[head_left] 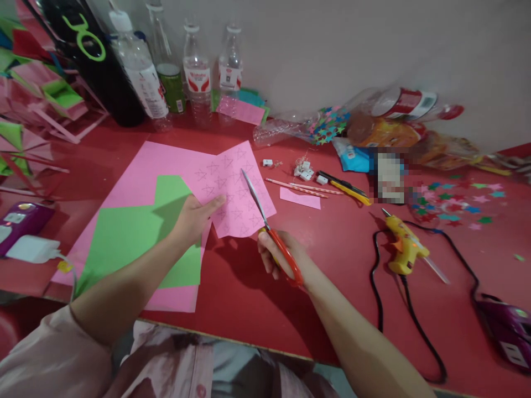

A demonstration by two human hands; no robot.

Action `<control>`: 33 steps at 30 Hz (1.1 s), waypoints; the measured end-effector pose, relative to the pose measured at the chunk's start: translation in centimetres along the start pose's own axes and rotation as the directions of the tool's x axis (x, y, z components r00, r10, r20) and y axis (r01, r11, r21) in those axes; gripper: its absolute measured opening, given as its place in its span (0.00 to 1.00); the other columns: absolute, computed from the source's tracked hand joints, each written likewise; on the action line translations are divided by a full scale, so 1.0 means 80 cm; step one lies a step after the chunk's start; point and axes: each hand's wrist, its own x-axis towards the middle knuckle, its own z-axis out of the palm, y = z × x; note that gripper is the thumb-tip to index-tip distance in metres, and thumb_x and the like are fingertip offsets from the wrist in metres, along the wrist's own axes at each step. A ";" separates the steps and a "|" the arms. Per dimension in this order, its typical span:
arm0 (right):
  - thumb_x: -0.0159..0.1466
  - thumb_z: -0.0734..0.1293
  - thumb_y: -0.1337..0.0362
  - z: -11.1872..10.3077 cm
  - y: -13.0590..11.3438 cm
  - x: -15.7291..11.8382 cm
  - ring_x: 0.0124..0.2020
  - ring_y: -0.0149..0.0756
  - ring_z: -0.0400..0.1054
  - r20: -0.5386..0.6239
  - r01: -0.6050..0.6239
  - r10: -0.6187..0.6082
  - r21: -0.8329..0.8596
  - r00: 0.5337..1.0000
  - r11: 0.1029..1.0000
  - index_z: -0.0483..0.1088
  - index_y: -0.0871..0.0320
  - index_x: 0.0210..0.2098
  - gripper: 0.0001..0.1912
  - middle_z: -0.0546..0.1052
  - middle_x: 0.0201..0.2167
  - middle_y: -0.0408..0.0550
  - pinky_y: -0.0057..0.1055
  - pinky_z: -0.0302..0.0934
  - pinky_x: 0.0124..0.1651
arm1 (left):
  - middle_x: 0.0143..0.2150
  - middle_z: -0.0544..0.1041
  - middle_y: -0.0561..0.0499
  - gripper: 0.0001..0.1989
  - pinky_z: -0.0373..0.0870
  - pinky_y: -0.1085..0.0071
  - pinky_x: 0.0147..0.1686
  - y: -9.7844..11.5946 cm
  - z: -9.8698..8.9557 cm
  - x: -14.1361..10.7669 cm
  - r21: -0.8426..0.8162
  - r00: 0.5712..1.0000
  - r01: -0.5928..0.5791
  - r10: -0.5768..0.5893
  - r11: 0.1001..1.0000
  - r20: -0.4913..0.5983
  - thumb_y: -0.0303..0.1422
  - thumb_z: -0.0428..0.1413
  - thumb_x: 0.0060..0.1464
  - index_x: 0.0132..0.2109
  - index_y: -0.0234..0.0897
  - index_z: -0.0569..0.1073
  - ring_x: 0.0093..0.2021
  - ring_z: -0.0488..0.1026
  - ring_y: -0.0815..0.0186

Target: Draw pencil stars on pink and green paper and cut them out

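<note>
My left hand [198, 216] is closed on the left edge of a pink paper [253, 190], its thumb lying on top. Rows of small stars are drawn in pencil across that sheet. In my right hand [282, 254] is a pair of scissors [286, 257] with red and yellow handles. The blades point up and away and overlap the right part of the starred paper; I cannot tell whether they cut into it. Beneath my left hand and forearm lie a green paper [133, 237] and a larger pink sheet [143, 171].
Several plastic bottles [197, 83] and a black flask [97, 61] stand along the wall. A yellow glue gun [404, 246] with a black cord lies at right, near scattered paper stars [452, 202]. Pencils [296, 188] and a yellow cutter [352, 192] rest beyond the scissors. Folded paper models [58, 94] fill the left.
</note>
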 end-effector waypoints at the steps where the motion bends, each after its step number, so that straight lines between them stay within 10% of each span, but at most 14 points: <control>1: 0.59 0.60 0.40 -0.001 0.002 0.001 0.09 0.24 0.57 0.006 0.003 -0.003 0.000 1.000 1.000 0.61 0.56 0.24 0.25 0.66 0.10 0.37 0.21 0.52 0.13 | 0.37 0.82 0.44 0.12 0.76 0.60 0.48 0.000 0.001 -0.001 -0.010 1.000 0.008 -0.007 1.000 0.019 0.39 0.64 0.50 0.38 0.34 0.80 0.49 0.78 0.53; 33: 0.59 0.63 0.55 -0.007 -0.005 -0.003 0.09 0.23 0.56 -0.026 0.008 -0.008 -0.001 1.000 1.000 0.61 0.56 0.25 0.12 0.65 0.10 0.35 0.20 0.50 0.15 | 0.41 0.82 0.43 0.18 0.75 0.57 0.51 0.002 0.000 -0.004 -0.014 0.993 0.083 -0.081 0.996 0.091 0.41 0.66 0.46 0.41 0.34 0.80 0.49 0.78 0.51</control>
